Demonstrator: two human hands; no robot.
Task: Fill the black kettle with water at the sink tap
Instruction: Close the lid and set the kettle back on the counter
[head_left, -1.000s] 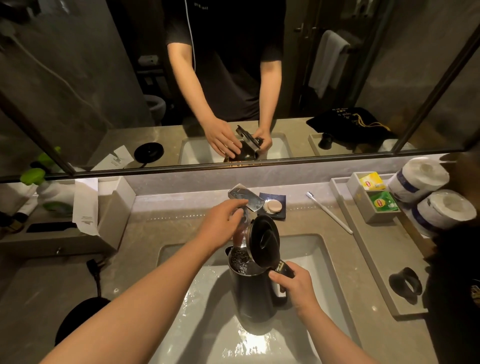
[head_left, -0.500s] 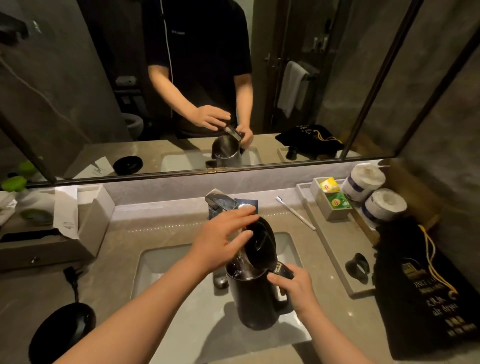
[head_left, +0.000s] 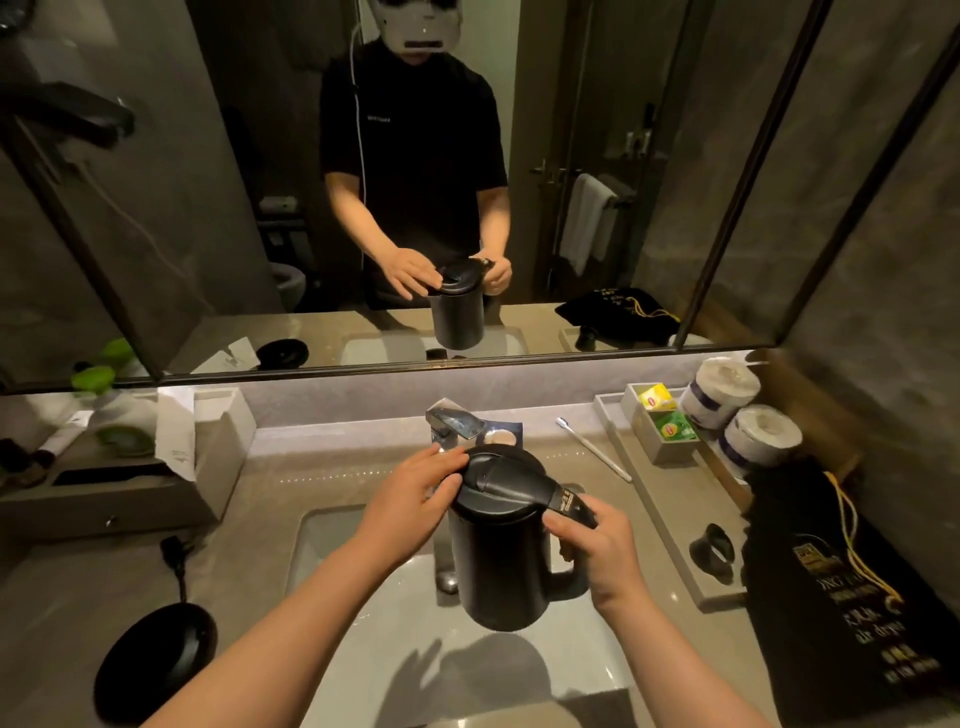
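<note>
The black kettle (head_left: 501, 561) hangs above the white sink basin (head_left: 332, 535), clear of its floor, with its lid (head_left: 498, 475) down. My right hand (head_left: 602, 553) grips the kettle's handle on its right side. My left hand (head_left: 415, 493) lies flat with fingers spread, its fingertips on the lid's left edge. The chrome tap (head_left: 454, 421) stands behind the kettle at the basin's back edge; no water runs from it.
The kettle's round black base (head_left: 156, 660) with its cord sits on the counter at the left. A grey tray (head_left: 670, 499) at the right holds tea bags (head_left: 667, 415); two paper rolls (head_left: 743, 410) stand behind it, and a black drawstring bag (head_left: 841, 587) lies beside it. A toothbrush (head_left: 592, 449) lies near the tap. A mirror covers the wall.
The kettle's lid went from standing open to shut under my left hand. The kettle rose out of the basin, away from the tap. The view tilted upward.
</note>
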